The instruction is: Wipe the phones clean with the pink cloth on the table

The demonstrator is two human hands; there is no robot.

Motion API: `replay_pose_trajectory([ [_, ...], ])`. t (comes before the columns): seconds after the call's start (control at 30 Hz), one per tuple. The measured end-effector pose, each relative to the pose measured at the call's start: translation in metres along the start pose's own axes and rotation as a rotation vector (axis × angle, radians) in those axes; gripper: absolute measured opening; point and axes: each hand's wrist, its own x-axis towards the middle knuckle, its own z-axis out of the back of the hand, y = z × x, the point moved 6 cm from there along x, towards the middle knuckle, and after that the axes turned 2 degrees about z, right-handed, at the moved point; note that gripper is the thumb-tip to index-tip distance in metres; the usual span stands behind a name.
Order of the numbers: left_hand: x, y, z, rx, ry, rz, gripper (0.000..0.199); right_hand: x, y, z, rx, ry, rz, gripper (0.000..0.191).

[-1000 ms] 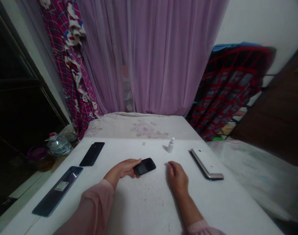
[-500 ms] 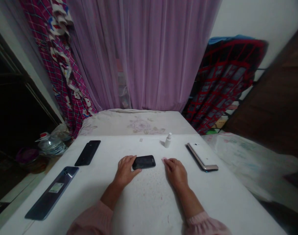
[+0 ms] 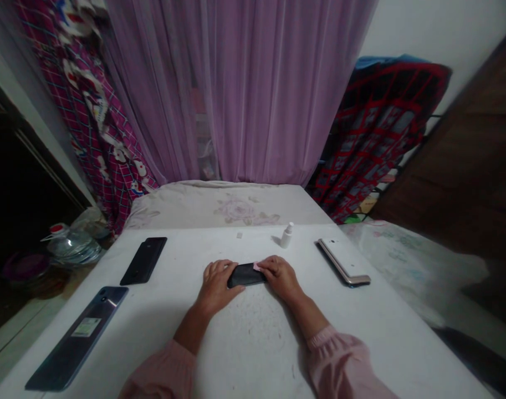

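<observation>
A black smartphone [image 3: 245,275] lies flat on the white table [image 3: 253,338], its screen up, and its left end sits under my left hand [image 3: 216,285]. My right hand [image 3: 281,277] presses its fingers on the phone's right end, pinching a small pink tab [image 3: 257,266] at the edge. Beyond the hands stand a small white spray bottle [image 3: 286,236] and a tiny white scrap [image 3: 239,235]. Three more phones lie nearby: a black one [image 3: 143,260], a blue-grey one [image 3: 77,338] and a white one with a gold edge [image 3: 343,261].
A pale floral cushion [image 3: 228,208] lies at the table's far end, before a lilac curtain [image 3: 244,94]. A plastic water bottle [image 3: 73,249] and a dark bowl [image 3: 28,269] sit low on the left. A dark wooden panel [image 3: 456,166] stands at the right.
My right hand has moved left from beside the phone onto its right end, bringing the pink tab with it. My left hand stays on the phone, and the view has tilted slightly.
</observation>
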Motion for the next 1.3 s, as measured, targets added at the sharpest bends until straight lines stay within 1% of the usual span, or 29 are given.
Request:
replay_pose_trajectory([
  [0.1,0.0,-0.001,0.002,0.0,-0.012,0.012,0.052,0.006,-0.007,-0.004,0.057,0.004,-0.056,0.016],
  [0.17,0.0,-0.002,0.003,0.002,-0.019,0.03,0.053,0.003,-0.009,-0.004,0.085,0.004,-0.062,0.016],
  [0.27,0.0,-0.002,0.003,-0.007,-0.015,0.053,0.055,-0.009,-0.006,0.002,0.131,0.033,-0.024,0.017],
  [0.4,0.0,-0.001,0.002,-0.002,-0.006,0.041,0.055,-0.02,-0.003,0.009,0.191,0.08,0.035,0.018],
  [0.47,0.001,0.0,0.001,0.005,-0.002,0.032,0.054,-0.017,-0.004,0.009,0.195,0.073,0.026,0.017],
  [0.63,0.001,0.0,0.002,0.004,0.011,0.035,0.056,0.005,-0.011,-0.003,0.123,-0.005,-0.064,0.015],
  [0.7,0.001,-0.001,0.003,0.005,0.013,0.034,0.055,0.008,-0.013,-0.005,0.105,-0.019,-0.085,0.015],
  [0.8,0.0,-0.002,0.003,0.011,0.004,0.029,0.055,0.001,-0.012,-0.004,0.166,0.036,-0.069,0.015],
  [0.9,0.0,-0.001,0.003,0.014,-0.009,0.028,0.056,-0.013,-0.009,0.002,0.257,0.13,0.01,0.017],
  [0.97,0.0,-0.001,0.002,0.013,-0.004,0.025,0.056,-0.018,-0.009,0.005,0.286,0.156,0.04,0.017],
  [1.03,0.0,-0.001,0.002,0.008,0.014,0.023,0.056,-0.017,-0.01,0.005,0.299,0.141,0.026,0.016],
  [1.17,0.001,-0.002,0.004,0.002,0.031,0.017,0.055,-0.003,-0.014,-0.002,0.28,0.046,-0.047,0.015],
  [1.23,0.001,-0.003,0.004,0.006,0.031,0.015,0.056,0.003,-0.015,-0.005,0.253,0.003,-0.06,0.015],
  [1.3,0.001,-0.003,0.004,0.011,0.035,0.014,0.056,0.003,-0.015,-0.006,0.248,-0.007,-0.057,0.016],
])
